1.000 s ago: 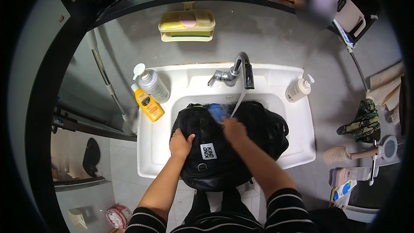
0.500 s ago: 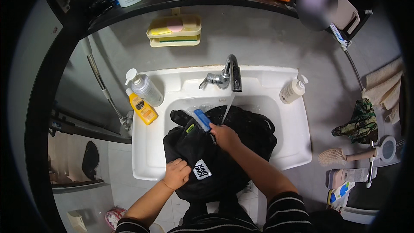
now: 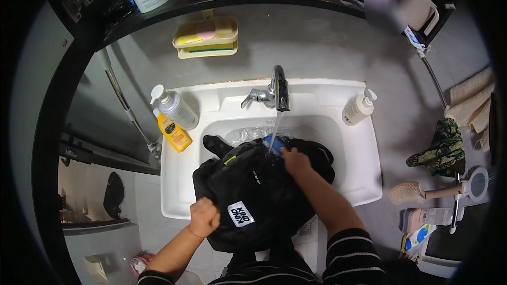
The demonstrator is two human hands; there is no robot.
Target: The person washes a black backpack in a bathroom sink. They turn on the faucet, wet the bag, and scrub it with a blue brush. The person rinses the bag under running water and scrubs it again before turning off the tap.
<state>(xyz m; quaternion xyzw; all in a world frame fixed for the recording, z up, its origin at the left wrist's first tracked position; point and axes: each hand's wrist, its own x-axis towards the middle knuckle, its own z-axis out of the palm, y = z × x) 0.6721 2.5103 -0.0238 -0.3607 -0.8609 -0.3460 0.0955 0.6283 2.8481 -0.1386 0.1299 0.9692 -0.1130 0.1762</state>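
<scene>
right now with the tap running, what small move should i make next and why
Probably pull the blue brush in your right hand toward you over the black bag: water from the faucet seems to reach it, so it's likely wet, and your left hand appears closed on the bag's edge, which could steady it.

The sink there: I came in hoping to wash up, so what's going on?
A person's right hand holds a blue brush at a black bag, under water running from the faucet. The left hand grips the bag's left edge. The bag lies partly in the white sink and overhangs its front.
</scene>
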